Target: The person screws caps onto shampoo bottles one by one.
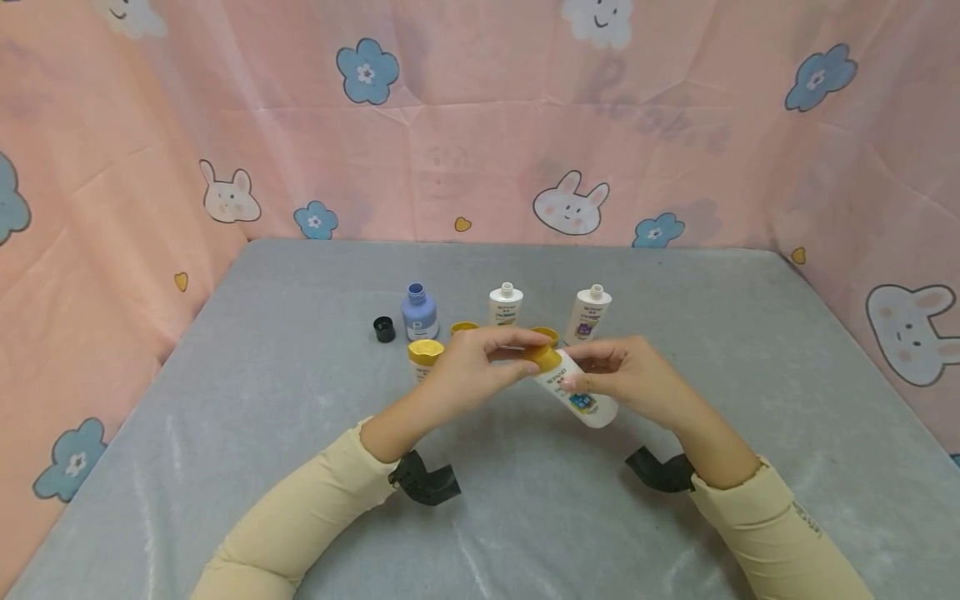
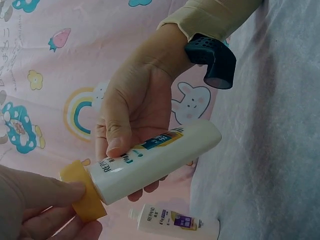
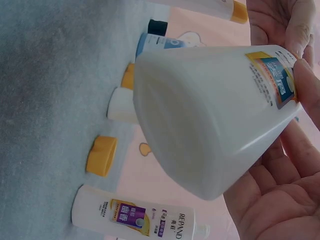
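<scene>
In capping terms the row is split: three bottles stand bare-necked, one is closed, and one is being worked. The left hand (image 1: 480,362) pinches a yellow plastic cap (image 1: 546,358) at the neck end of a tilted white plastic bottle with a blue-and-gold label (image 1: 572,388); the right hand (image 1: 637,375) grips its body, so it hangs between both grips above the grey cloth-covered table (image 1: 300,367). Whether that cap is being seated or taken off cannot be told.

Beyond the grips stand the uncapped ones: a blue plastic bottle with round shoulders (image 1: 419,317), a slim white plastic bottle (image 1: 506,306) and a white plastic bottle with a purple label (image 1: 588,315). Just beside the left grip is the closed white bottle with a yellow top (image 1: 422,367). A small black cap (image 1: 384,329) lies farther left.

The left wrist view shows the right thumb on the held bottle's front and fingertips beneath. Only the right wrist view shows its base, and a loose yellow cap (image 3: 102,156) clear of the grips; the head view half hides it
</scene>
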The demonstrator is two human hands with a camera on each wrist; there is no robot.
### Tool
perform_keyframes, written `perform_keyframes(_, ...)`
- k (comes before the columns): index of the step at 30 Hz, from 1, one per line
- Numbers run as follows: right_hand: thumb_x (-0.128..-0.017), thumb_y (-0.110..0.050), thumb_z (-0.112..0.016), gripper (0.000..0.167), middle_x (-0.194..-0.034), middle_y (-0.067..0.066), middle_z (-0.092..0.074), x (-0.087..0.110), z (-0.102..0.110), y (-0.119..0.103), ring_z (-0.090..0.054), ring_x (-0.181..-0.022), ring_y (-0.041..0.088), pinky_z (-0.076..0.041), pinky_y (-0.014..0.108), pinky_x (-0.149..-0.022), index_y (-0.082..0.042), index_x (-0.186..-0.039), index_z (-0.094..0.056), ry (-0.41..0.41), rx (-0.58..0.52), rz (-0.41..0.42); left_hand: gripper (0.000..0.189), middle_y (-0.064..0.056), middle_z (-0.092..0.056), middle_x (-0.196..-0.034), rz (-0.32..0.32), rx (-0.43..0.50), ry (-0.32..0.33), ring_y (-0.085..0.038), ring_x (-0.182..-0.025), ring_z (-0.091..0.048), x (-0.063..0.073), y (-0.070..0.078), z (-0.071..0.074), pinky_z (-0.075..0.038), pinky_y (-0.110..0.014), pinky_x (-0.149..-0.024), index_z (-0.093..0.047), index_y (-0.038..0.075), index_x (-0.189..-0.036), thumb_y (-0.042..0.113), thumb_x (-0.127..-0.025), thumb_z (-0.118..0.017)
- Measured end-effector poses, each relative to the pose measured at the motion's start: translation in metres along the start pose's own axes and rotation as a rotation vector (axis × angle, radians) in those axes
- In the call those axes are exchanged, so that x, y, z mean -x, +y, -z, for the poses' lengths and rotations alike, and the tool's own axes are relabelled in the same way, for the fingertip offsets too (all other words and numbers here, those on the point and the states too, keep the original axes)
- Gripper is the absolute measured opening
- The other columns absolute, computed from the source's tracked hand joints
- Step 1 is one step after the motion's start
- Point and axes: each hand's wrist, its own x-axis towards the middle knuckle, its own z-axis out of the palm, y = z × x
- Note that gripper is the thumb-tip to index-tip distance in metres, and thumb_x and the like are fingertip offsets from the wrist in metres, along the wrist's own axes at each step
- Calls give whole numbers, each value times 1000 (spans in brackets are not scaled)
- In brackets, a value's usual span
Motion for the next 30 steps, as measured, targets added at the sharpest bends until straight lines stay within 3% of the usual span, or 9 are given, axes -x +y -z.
perform_keyframes(4,-90,-18,-75,42,-118,20,-71,1,0,-1,-68,-96,16,-58,31,-81,2,-125,-67,-2,-25,4,47,-8,-66,-133,22,-11,46,-22,-121,-65,1,2,0,-53,-26,-101,-64,6,-131,8,-86,-77)
perform_keyframes(9,-90,-18,-74,42,-119,20,-70,1,0,-2,-69,-95,16,-58,32,-81,2,-126,-66,17,-25,1,58,-5,-66,-131,147,-16,134,-22,-119,-66,4,9,-1,-55,-29,-99,-62,11,-134,21,-81,-84)
perform_keyframes(15,-91,-21,-74,41,-120,19,-71,1,-2,-1,-70,-101,19,-59,31,-83,0,-126,-67,48,10,0,57,-5,-67,-131,240,-33,124,-18,-117,-67,4,12,-2,-57,-28,-95,-64,10,-131,32,-82,-83)
perform_keyframes(23,-90,-21,-75,39,-117,18,-72,1,-6,-1,-71,-99,21,-60,30,-80,0,-122,-69,52,26,26,43,-1,-73,-111,257,-76,125,-15,-100,-71,3,7,-6,-60,-27,-82,-72,12,-120,36,-85,-79)
perform_keyframes(30,-89,-21,-75,39,-118,19,-71,2,-7,-3,-71,-101,22,-60,36,-83,0,-121,-69,39,15,37,35,-5,-72,-116,195,-2,113,-18,-102,-72,5,7,-7,-60,-25,-83,-73,10,-116,28,-87,-78)
